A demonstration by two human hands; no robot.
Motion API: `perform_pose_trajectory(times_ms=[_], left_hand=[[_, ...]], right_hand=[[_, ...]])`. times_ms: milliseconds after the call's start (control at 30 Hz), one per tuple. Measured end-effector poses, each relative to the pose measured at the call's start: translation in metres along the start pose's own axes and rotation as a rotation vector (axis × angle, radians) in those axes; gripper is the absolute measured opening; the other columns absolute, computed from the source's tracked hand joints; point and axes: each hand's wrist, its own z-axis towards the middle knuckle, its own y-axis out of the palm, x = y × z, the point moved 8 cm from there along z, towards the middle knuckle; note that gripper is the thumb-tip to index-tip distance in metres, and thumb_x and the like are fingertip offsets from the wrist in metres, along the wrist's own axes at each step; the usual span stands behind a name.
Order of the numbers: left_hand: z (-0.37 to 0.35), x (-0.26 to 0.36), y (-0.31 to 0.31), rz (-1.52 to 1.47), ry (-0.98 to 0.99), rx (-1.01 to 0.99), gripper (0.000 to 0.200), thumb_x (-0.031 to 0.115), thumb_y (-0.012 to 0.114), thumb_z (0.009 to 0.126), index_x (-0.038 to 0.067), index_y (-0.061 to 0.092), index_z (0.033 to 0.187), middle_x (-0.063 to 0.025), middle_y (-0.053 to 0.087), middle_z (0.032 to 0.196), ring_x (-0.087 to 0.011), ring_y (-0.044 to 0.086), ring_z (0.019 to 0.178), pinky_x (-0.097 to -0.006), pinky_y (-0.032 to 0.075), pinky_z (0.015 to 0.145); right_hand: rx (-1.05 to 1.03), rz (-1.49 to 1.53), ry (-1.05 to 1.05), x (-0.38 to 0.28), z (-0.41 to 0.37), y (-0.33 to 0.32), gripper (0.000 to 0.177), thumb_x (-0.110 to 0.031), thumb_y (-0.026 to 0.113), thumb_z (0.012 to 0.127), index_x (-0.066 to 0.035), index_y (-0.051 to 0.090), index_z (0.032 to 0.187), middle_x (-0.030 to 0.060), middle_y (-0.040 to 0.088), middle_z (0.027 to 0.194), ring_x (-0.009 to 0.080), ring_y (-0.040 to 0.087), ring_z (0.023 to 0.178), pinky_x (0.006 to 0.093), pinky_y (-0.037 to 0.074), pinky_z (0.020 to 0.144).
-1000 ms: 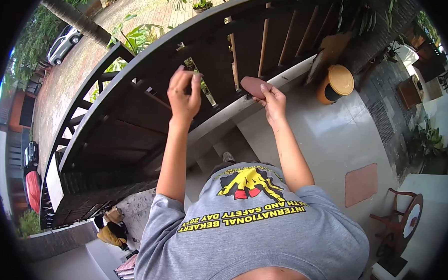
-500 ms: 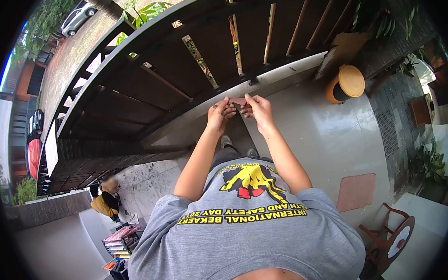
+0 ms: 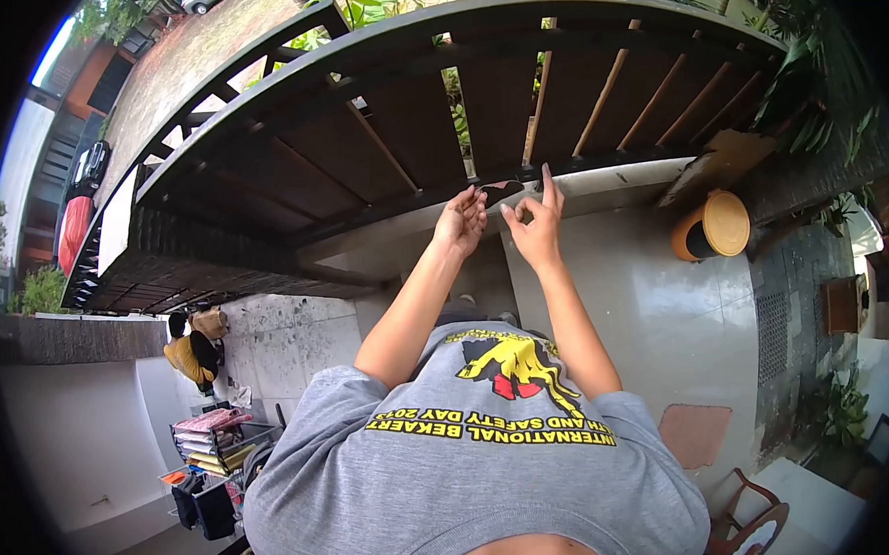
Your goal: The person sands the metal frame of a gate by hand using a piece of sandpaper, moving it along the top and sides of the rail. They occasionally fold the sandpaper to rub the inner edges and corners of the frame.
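Two hands pinch a small brown sheet [image 3: 499,190] against the railing [image 3: 411,127], above the ledge [image 3: 627,181] edge: left hand [image 3: 464,224] closed on one end, right hand [image 3: 534,232] on the other, index finger raised. With only a fingertip hold, the sheet may slip through the slats.

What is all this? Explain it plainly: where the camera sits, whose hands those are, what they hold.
One camera, worn on a person's head, looks down over their grey printed T-shirt. No machine: the left hand and right hand are the wearer's, raised before a dark brown slatted wooden railing. The left hand pinches a small reddish-brown flat piece; the right hand touches it, grip unclear. On the pale tiled floor stands an orange round bin with a tan lid.
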Motion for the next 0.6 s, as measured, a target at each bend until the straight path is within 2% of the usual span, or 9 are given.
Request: perform_pose_trajectory(times_ms=[33, 133, 200, 300, 400, 533, 600], left_hand=[[0.003, 0.005, -0.002, -0.012, -0.004, 0.003, 0.014, 0.019, 0.069, 0.098, 0.007, 0.066, 0.092, -0.0018, 0.074, 0.085, -0.0099, 0.068, 0.066, -0.0222, 0.058, 0.059], [0.018, 0.024, 0.002, -0.066, -0.001, -0.017, 0.013, 0.015, 0.067, 0.098, 0.004, 0.065, 0.092, -0.0046, 0.074, 0.083, -0.0112, 0.071, 0.066, -0.0211, 0.060, 0.055], [0.023, 0.038, 0.004, -0.132, 0.006, -0.032, 0.012, 0.013, 0.066, 0.098, 0.003, 0.065, 0.091, -0.0064, 0.074, 0.083, -0.0121, 0.072, 0.066, -0.0208, 0.061, 0.053], [0.024, 0.057, 0.007, -0.151, 0.023, -0.052, 0.012, 0.012, 0.065, 0.098, 0.003, 0.063, 0.090, -0.0049, 0.072, 0.079, -0.0113, 0.070, 0.063, -0.0189, 0.060, 0.052], [0.025, 0.066, 0.002, -0.147, 0.005, -0.067, 0.012, 0.011, 0.064, 0.098, 0.003, 0.063, 0.089, -0.0040, 0.071, 0.076, -0.0107, 0.069, 0.062, -0.0192, 0.060, 0.052], [0.027, 0.072, -0.003, -0.152, -0.024, -0.047, 0.012, 0.010, 0.064, 0.098, 0.003, 0.063, 0.088, -0.0038, 0.070, 0.076, -0.0102, 0.069, 0.062, -0.0194, 0.060, 0.051], [0.029, 0.077, 0.001, -0.178, -0.025, -0.038, 0.013, 0.010, 0.063, 0.098, 0.002, 0.063, 0.087, -0.0043, 0.070, 0.074, -0.0106, 0.070, 0.061, -0.0188, 0.060, 0.052]], right_hand=[[0.003, -0.059, -0.055, -0.007, 0.009, 0.005, 0.031, -0.017, 0.084, 0.080, -0.002, 0.059, 0.069, 0.0268, 0.027, 0.165, 0.0445, 0.030, 0.148, 0.0499, 0.029, 0.119], [0.047, -0.109, -0.124, -0.030, 0.033, 0.020, 0.027, -0.018, 0.085, 0.078, -0.002, 0.063, 0.079, 0.0295, 0.027, 0.163, 0.0496, 0.027, 0.149, 0.0563, 0.028, 0.119], [0.002, -0.131, -0.037, -0.039, 0.040, 0.027, 0.028, -0.017, 0.086, 0.077, -0.003, 0.062, 0.081, 0.0272, 0.026, 0.165, 0.0491, 0.023, 0.152, 0.0563, 0.025, 0.120], [-0.059, -0.156, -0.111, -0.034, 0.049, 0.048, 0.029, -0.015, 0.087, 0.076, -0.004, 0.061, 0.084, 0.0271, 0.030, 0.163, 0.0497, 0.026, 0.151, 0.0550, 0.026, 0.120], [0.007, -0.102, -0.156, -0.041, 0.052, 0.057, 0.030, -0.015, 0.087, 0.076, -0.004, 0.059, 0.078, 0.0257, 0.036, 0.161, 0.0492, 0.029, 0.149, 0.0541, 0.029, 0.119], [0.045, -0.062, -0.051, -0.050, 0.055, 0.063, 0.030, -0.015, 0.087, 0.075, -0.005, 0.059, 0.070, 0.0236, 0.033, 0.163, 0.0483, 0.028, 0.150, 0.0572, 0.025, 0.120], [-0.021, -0.088, -0.063, -0.025, 0.055, 0.072, 0.028, -0.016, 0.087, 0.074, -0.005, 0.061, 0.072, 0.0247, 0.030, 0.165, 0.0490, 0.027, 0.151, 0.0573, 0.025, 0.120]])
